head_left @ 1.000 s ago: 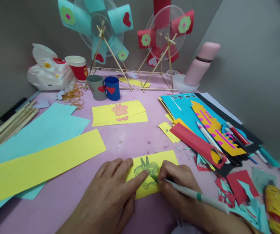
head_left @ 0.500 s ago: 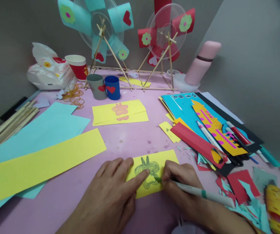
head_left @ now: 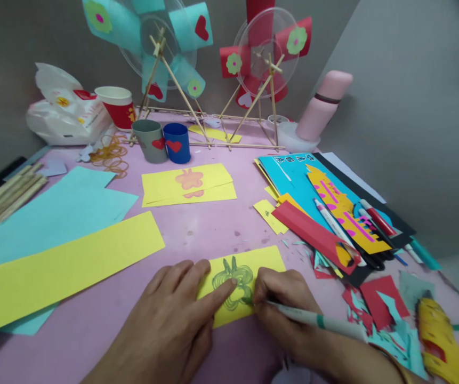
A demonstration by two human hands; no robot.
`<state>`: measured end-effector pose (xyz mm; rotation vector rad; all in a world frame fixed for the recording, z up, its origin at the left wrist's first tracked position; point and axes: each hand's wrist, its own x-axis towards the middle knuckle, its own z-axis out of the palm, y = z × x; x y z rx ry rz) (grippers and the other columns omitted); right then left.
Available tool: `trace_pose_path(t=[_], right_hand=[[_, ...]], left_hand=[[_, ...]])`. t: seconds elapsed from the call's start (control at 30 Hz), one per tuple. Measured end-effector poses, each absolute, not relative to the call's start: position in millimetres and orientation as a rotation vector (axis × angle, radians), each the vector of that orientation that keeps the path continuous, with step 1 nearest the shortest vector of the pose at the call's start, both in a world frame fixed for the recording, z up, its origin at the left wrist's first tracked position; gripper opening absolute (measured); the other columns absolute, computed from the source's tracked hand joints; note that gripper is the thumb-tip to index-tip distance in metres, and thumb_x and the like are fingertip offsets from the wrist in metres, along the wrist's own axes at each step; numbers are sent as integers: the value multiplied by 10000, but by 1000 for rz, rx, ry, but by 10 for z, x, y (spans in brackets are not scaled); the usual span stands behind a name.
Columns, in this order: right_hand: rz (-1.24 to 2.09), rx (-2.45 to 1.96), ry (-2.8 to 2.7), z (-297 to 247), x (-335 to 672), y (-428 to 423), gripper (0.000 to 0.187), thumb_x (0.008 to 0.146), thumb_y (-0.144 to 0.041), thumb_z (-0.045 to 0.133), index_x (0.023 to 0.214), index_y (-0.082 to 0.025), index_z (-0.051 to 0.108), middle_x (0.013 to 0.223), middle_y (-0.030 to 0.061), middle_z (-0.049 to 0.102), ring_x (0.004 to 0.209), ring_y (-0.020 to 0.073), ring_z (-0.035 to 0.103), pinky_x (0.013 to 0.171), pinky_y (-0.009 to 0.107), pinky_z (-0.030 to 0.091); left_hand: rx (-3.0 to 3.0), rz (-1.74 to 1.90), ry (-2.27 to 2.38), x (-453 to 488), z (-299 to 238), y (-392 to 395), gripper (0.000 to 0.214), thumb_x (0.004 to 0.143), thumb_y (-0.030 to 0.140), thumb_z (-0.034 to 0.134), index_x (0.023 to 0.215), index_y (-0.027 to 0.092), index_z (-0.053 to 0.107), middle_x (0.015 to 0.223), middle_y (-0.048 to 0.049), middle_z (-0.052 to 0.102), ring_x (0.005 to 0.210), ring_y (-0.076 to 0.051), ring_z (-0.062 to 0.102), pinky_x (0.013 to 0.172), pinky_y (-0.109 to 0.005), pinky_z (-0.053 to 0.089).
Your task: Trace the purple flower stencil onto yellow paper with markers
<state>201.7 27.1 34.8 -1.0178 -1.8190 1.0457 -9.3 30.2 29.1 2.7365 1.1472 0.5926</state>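
Note:
A small yellow paper strip point(head_left: 265, 258) lies near the table's front edge, with a green flower outline point(head_left: 233, 282) drawn on it. My left hand point(head_left: 173, 325) lies flat on the strip's left end, fingers stretched out, index finger on the drawing. My right hand point(head_left: 285, 309) is closed on a white and green marker point(head_left: 313, 319). Its tip touches the lower right of the flower.
A long yellow strip point(head_left: 61, 272) lies on light blue sheets point(head_left: 53, 213) at the left. More yellow paper point(head_left: 187, 184) sits in the middle. Two paper windmills point(head_left: 213, 58), cups point(head_left: 161, 141), a pink bottle point(head_left: 323, 104), wooden sticks point(head_left: 1, 194) and cut-paper scraps with pens point(head_left: 341, 224) surround the pink table point(head_left: 205, 229).
The marker tip has moved a little along the flower's lower right edge. The view has shifted slightly, so everything sits a bit further left. My left hand keeps pressing the strip.

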Motion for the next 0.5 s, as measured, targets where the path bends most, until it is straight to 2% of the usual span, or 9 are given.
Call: trace_pose_path(t=[0.27, 0.5], right_hand=[[1040, -1117, -1772, 328, 2035, 254, 153, 712, -74, 416, 693, -225, 402, 503, -94, 323, 409, 79, 279, 405, 208, 208], [995, -1139, -1816, 278, 2020, 251, 146, 741, -80, 415, 710, -223, 413, 520, -86, 340, 430, 85, 309, 428, 213, 223]], left_hand=[[2688, 573, 1123, -103, 290, 312, 517, 813, 57, 409, 1242, 323, 522, 1181, -59, 486, 1014, -263, 455, 814, -428, 418], [2621, 528, 1133, -97, 335, 316, 510, 813, 58, 418, 1229, 330, 530, 1183, -64, 490, 1014, -270, 462, 812, -448, 429]])
